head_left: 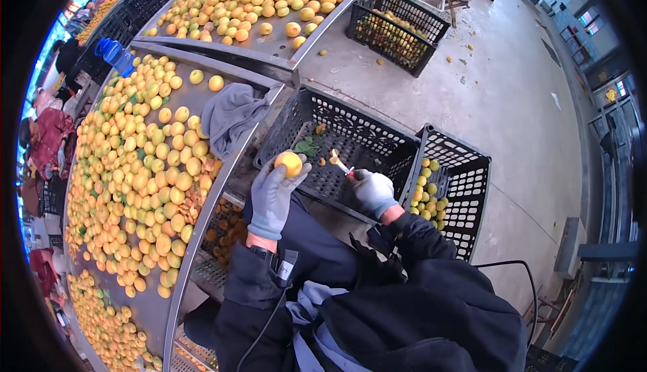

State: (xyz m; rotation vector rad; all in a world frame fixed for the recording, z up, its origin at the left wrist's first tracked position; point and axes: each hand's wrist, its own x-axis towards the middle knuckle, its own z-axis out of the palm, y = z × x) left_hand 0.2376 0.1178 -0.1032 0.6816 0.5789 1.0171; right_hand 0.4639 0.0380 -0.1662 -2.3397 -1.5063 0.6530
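My left hand (271, 200), in a grey-white glove, holds a yellow-orange apricot (288, 164) up in its fingertips. A glove also covers my right hand (373, 192), which is closed round a small knife (345, 168) with some red at its handle. A bit of pale orange fruit (334, 157) appears at the blade's tip. Both hands are over the near side of a black plastic crate (337, 112). Inside that crate lie green leaves (306, 147) and a few orange scraps. Blade and fruit are apart.
A metal table (195, 96) heaped with apricots (145, 176) stands at my left, a grey cloth (232, 112) on its edge. Behind are a blue jug (116, 56) and another fruit-covered table. At right, a black crate (465, 183) holds greenish-yellow fruit; another crate (397, 32) stands farther off.
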